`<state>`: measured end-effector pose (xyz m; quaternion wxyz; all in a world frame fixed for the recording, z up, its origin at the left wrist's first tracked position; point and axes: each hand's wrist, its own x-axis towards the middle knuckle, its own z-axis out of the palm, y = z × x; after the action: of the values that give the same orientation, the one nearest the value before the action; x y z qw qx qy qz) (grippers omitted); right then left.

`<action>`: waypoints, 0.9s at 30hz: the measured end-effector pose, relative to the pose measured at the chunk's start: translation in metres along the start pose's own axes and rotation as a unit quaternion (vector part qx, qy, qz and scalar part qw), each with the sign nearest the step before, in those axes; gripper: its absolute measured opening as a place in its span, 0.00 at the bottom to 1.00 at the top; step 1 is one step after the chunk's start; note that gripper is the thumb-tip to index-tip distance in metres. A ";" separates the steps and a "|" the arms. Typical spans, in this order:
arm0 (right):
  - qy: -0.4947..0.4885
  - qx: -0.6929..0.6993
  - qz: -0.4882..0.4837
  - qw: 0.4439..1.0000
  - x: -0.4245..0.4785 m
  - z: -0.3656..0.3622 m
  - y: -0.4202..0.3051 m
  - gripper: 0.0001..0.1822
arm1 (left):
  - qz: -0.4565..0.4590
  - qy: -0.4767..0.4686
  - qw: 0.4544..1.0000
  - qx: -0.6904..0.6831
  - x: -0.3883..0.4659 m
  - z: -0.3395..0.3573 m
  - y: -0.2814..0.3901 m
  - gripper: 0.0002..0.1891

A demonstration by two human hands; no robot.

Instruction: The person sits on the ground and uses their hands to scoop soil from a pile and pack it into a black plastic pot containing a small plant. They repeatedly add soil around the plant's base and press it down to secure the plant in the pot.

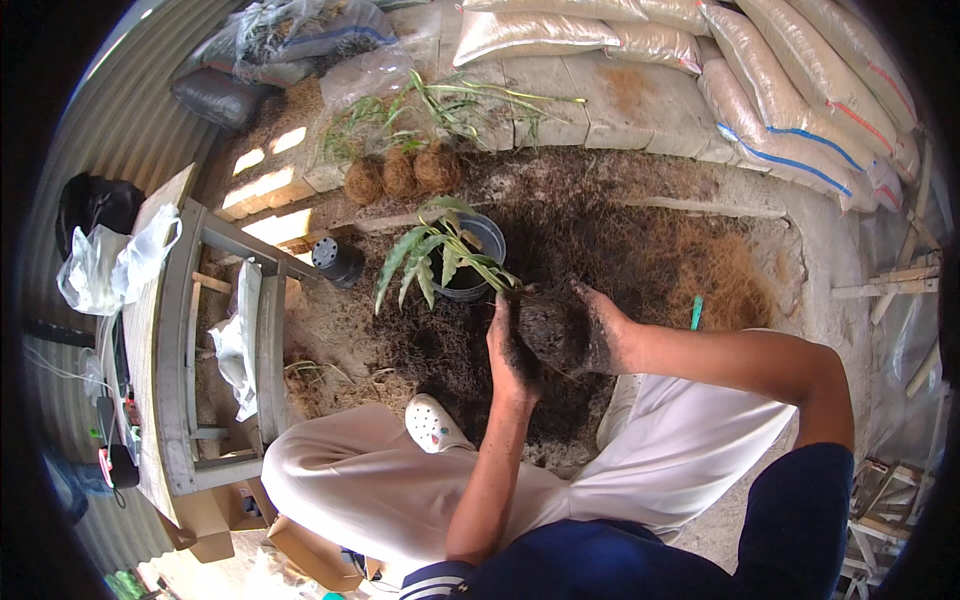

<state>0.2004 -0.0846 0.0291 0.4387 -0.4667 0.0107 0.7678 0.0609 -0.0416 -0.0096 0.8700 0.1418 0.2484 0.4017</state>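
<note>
Between my two hands is a rounded root ball of dark soil (553, 334), with my left hand (514, 360) cupped on its left side and my right hand (609, 334) on its right. Soil coats the fingers of both. Green stems lead from the ball's upper left to long, mottled leaves (414, 259), which lean over a dark grey plastic pot (491, 234). That pot stands upright just beyond my left hand. Its inside is partly covered by the foliage. Loose dark soil (442, 352) spreads on the ground beneath the ball.
Three fibre-wrapped plant balls (400, 174) sit beyond the pot. A small black pot (337, 262) stands upside down at left, near a wooden table (176, 315). Brown fibre (724, 266) and a green-handled tool (697, 311) lie at right. Filled sacks (780, 97) are stacked behind.
</note>
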 end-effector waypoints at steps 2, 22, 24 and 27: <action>0.011 0.044 0.004 0.999 -0.003 0.008 0.001 0.31 | -0.002 -0.035 0.999 0.032 -0.001 -0.004 -0.011 0.25; 0.098 0.037 -0.216 0.971 -0.004 0.007 -0.027 0.25 | 0.000 -0.010 0.995 0.104 -0.017 0.031 0.005 0.26; 0.092 -0.073 -0.270 0.956 0.000 0.002 -0.023 0.28 | -0.066 -0.016 0.998 -0.011 -0.016 0.034 0.012 0.24; 0.059 -0.274 -0.323 0.904 0.000 0.001 -0.006 0.32 | -0.078 -0.013 0.994 -0.076 -0.004 0.014 0.014 0.25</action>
<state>0.2036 -0.0808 0.0320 0.5162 -0.5907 -0.3254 0.5279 0.0573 -0.0361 0.0098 0.9101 0.0604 0.2162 0.3482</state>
